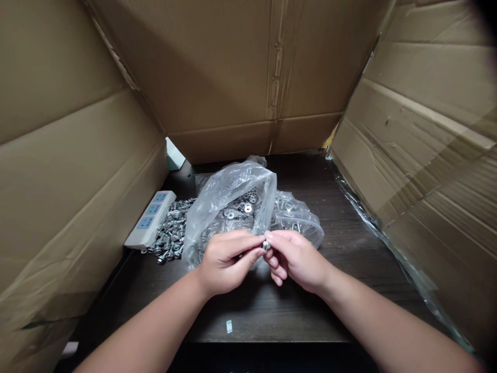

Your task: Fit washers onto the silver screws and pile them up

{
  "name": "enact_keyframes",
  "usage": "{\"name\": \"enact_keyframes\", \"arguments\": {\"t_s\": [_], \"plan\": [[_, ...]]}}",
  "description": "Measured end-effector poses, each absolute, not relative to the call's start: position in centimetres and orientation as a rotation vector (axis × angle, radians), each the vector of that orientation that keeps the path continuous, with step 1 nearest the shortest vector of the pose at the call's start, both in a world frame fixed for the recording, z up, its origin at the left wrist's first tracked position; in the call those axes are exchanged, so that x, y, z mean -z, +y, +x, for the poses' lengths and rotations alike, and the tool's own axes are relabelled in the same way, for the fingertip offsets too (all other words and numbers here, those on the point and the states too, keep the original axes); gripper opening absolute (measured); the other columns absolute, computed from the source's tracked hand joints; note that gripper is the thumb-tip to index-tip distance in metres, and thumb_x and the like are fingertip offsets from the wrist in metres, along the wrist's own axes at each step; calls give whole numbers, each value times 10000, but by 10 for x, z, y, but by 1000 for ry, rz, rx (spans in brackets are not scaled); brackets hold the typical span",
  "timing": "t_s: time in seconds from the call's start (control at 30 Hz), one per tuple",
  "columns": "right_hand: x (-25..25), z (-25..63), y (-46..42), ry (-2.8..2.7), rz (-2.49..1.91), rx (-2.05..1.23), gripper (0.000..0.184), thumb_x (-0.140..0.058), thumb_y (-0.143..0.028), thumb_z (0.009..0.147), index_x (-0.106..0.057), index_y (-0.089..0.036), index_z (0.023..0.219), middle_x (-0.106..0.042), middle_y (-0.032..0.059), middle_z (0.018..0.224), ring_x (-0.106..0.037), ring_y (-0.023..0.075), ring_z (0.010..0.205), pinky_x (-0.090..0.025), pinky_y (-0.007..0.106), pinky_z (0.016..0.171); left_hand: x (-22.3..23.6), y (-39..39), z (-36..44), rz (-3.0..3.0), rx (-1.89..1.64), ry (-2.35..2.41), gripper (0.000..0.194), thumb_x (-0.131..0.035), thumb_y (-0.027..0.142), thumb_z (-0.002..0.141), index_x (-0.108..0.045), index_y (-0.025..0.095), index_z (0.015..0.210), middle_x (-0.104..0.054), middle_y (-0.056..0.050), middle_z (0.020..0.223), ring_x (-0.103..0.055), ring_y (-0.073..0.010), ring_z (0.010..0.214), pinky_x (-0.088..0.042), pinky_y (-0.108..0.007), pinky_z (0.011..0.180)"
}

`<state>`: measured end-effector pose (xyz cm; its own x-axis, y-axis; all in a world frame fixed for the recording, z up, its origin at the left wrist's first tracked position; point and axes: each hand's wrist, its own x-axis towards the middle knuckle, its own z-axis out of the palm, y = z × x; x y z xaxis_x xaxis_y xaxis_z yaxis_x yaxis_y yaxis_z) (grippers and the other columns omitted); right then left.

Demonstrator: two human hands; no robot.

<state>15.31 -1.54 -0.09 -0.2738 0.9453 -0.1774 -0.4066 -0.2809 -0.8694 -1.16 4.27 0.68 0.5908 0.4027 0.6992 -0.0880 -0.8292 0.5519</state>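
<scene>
My left hand (229, 261) and my right hand (297, 256) meet over the front of an open clear plastic bag (229, 181). Between their fingertips they pinch a small shiny bolt (265, 244). Only its rounded, ringed end shows; the fingers hide the rest, and I cannot tell whether a washer sits on it. Thumb and forefinger of each hand are closed, while the other right fingers curl loosely below. Loose flat washers (247, 208) lie inside the open bag, just beyond my hands.
A heap of bolts (171, 233) lies left of the bag, beside a white power strip (149, 220) with blue labels. Another clear bag (297, 215) of metal parts is at right. Cardboard walls (233, 67) enclose the dark table (349, 269). A paper scrap (229, 326) lies near the front edge.
</scene>
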Motion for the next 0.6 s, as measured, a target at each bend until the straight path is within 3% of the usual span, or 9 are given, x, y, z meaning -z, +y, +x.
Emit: {"name": "enact_keyframes", "arguments": {"t_s": [0.27,0.6], "plan": [[0,156,-14,-779,-989,-1904,389,-546,-388,860,-445,-168,557,-365,-81,413,-299,40,308,-388,188,322,-3,40,-13,2605,-1270,195,395,-626,27,782,-606,130,1163,-670,-62,757,-627,-124,638,-530,-218,573],[0,158,-15,-819,-1025,-1953,376,-502,-330,870,-436,-169,536,-367,-75,413,-306,43,316,-392,189,333,-6,42,-16,2710,-1243,142,378,-626,62,790,-598,124,1161,-663,-49,725,-613,-112,584,-509,-204,536]]}}
